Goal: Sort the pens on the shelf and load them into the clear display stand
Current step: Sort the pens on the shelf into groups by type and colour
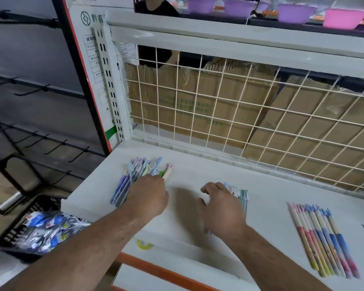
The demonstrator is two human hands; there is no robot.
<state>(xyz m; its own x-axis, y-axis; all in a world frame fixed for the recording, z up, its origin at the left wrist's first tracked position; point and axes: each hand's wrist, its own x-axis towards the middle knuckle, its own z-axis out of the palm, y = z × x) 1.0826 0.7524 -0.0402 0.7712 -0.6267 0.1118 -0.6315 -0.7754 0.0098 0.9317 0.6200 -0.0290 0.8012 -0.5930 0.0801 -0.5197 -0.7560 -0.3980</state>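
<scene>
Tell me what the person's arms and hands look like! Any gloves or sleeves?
No gloves and no sleeves in view: the left hand and right hand are bare, as are the left forearm and right forearm down to the picture's edge. I see no watch or bracelet on either wrist.

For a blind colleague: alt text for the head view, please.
Two bare hands sort pens on a white shelf: the left hand touches a jumbled pastel pile, the right hand rests on a small aligned group. A neat row of pens lies farther right.
</scene>
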